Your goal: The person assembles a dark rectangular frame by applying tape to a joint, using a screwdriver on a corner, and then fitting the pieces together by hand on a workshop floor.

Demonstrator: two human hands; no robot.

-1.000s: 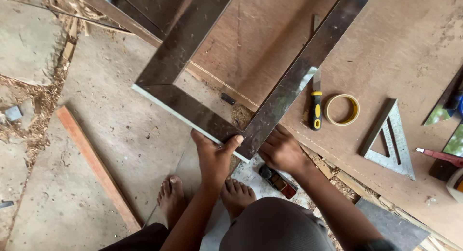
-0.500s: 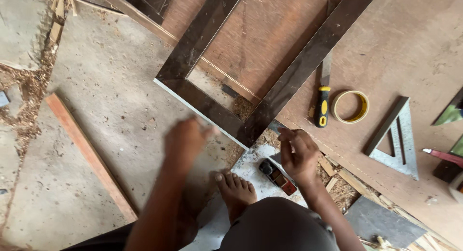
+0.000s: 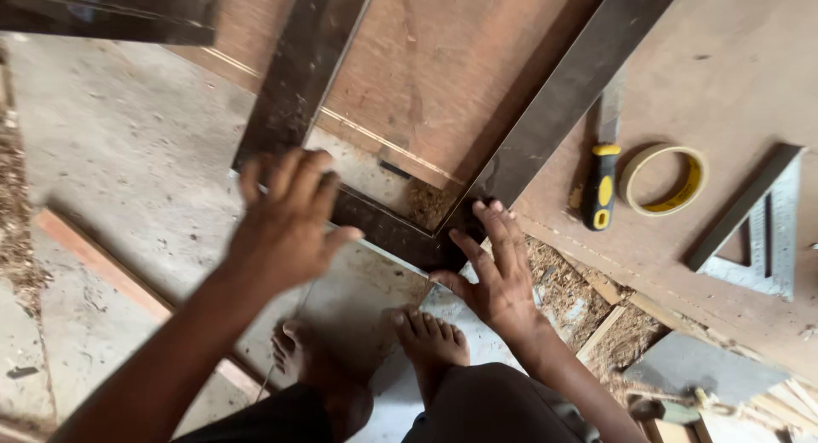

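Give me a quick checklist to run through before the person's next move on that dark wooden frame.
1. Left hand on the dark frame: ok, laid on its near rail.
2. Right hand at the corner joint: ok, fingers pressing it.
3. Corner joint closed: cannot tell, hands cover it.
4. Bare feet away from the frame: not ok, just beneath its edge.
5. Metal square and tape roll nearby: ok, on the board.

Tape roll: laid flat on the plywood sheet.
Chisel: placed just left of it.
Metal square: set right.
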